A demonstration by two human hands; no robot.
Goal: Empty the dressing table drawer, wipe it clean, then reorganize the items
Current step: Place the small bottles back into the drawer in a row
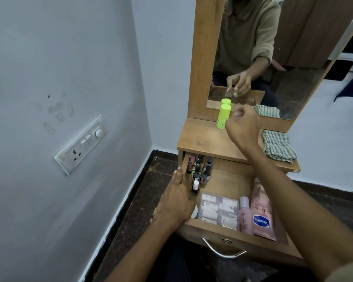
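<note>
Head view: drawer (228,234) stands pulled out below the tabletop (204,139), left hand (176,202) flat on its left wall beside the nail polish bottles (200,169), right hand (242,127) above, fingers curled round a small item beside the green bottle (223,116).

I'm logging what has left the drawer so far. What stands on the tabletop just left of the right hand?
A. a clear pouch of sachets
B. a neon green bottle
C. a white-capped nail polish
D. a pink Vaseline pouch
B: the green bottle stands upright on the tabletop beside the right hand; the drawer holds the other three.
</note>
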